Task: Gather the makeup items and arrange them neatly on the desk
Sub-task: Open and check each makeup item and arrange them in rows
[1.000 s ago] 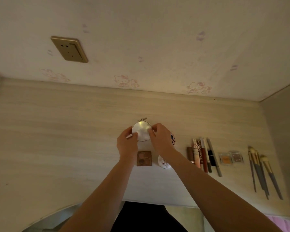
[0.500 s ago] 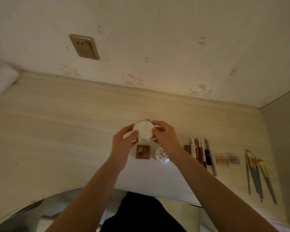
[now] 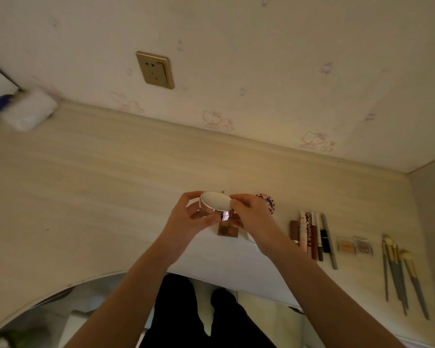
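Pale wood-grain counter (image 3: pixel 86 197) is running along a cream wall with faint cartoon-cat prints, and a brass-coloured socket (image 3: pixel 155 70) is sitting on that wall above it. Both hands are holding a round compact (image 3: pixel 215 205) with a white top and a shiny rose-gold rim, tilted and raised just above the counter near its middle. The left hand (image 3: pixel 186 219) is curling its fingers and thumb round the compact's left side, and the right hand (image 3: pixel 251 217) is pinching the right edge. A small brown square palette (image 3: pixel 227 231) is lying directly beneath the compact. A round beaded item (image 3: pixel 269 203) is peeking out behind the right hand. To the right, a tight row of tubes and pencils (image 3: pixel 312 237) is lying side by side, then two small clear eyeshadow pots (image 3: pixel 354 246) just beside each other, then a cluster of makeup brushes (image 3: pixel 399 272). At the far left, a blurred white bundle (image 3: pixel 28 111) is resting against the wall.
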The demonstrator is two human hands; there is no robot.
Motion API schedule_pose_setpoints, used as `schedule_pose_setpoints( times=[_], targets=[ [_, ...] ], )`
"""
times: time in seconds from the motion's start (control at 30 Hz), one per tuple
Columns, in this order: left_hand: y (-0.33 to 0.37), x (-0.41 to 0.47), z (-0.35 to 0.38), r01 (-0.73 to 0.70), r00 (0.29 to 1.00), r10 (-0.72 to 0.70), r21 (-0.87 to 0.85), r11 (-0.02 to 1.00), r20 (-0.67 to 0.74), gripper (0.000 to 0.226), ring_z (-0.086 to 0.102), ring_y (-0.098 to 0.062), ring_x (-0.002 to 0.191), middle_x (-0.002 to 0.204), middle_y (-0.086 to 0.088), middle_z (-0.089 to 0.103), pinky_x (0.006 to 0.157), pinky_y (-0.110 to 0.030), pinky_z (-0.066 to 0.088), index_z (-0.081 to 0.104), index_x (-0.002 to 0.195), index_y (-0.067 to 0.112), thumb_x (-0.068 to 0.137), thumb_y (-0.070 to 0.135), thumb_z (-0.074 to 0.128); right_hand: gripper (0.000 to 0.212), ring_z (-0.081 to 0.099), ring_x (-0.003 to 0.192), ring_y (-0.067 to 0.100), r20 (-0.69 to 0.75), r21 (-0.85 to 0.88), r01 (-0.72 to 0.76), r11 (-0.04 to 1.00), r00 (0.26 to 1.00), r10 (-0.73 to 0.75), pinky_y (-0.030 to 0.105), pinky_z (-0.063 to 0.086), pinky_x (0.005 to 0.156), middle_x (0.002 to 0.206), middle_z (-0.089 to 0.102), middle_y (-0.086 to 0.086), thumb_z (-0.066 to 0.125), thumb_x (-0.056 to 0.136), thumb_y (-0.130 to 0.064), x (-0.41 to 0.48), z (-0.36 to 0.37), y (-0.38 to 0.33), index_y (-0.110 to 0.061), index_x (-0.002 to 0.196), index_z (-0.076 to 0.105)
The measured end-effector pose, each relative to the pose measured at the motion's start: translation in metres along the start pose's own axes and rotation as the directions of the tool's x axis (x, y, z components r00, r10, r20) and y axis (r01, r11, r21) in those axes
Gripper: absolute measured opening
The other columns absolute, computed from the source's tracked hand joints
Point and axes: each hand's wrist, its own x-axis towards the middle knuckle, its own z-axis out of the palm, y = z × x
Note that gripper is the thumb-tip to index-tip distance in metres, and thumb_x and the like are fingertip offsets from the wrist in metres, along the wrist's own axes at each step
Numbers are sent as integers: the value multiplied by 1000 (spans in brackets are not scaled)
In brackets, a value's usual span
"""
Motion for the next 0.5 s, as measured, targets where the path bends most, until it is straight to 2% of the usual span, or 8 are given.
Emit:
schedule_pose_setpoints(
  times=[0.07,0.13,0.23,0.33,0.43,0.5],
  targets=[
    [4,3,-12,-4,1000,3,25,1000,23,59,67,-18,102,107,-3,72,87,-35,55,51,117,17,69,-6,78,25,67,81,17,0,-41,24,999,1000,-24,37,60,77,100,66,5,50,94,-13,0,8,-2,-12,116,62],
    [10,8,-27,-11,999,9,61,998,36,60,67,-18,101,104,-3,73,86,-34,55,53,116,17,67,-4,80,26,68,74,14,-20,-115,81,990,996,-84,38,60,70,106,65,4,51,95,-16,1,19,-4,-17,119,60],
    [18,18,-50,-25,998,18,108,994,62,64,67,-20,101,105,-6,72,85,-35,55,56,120,18,65,-2,82,22,63,67,6,-28,-296,150,943,986,-165,26,56,54,108,64,-2,49,96,-21,4,37,-10,-27,113,62],
    [27,31,-78,-34,995,19,158,987,95,73,68,-19,99,115,-1,68,85,-33,56,56,126,20,62,-1,84,25,55,73,1,13,-470,190,862,978,-208,12,45,49,108,61,-8,45,98,-25,9,60,-19,-26,117,61],
    [36,40,-108,-50,986,16,199,979,167,70,69,-17,98,120,1,65,83,-29,56,59,124,18,62,0,85,27,56,86,4,31,-537,203,819,975,-221,7,39,58,116,60,-8,45,98,-30,16,91,-28,-24,122,58],
    [40,47,-127,-41,983,4,198,979,184,68,69,-15,98,119,1,66,85,-32,56,60,123,17,62,-2,84,32,57,98,7,31,-529,199,825,976,-216,14,43,72,126,57,-6,47,97,-36,20,110,-32,-24,125,55]
  ],
)
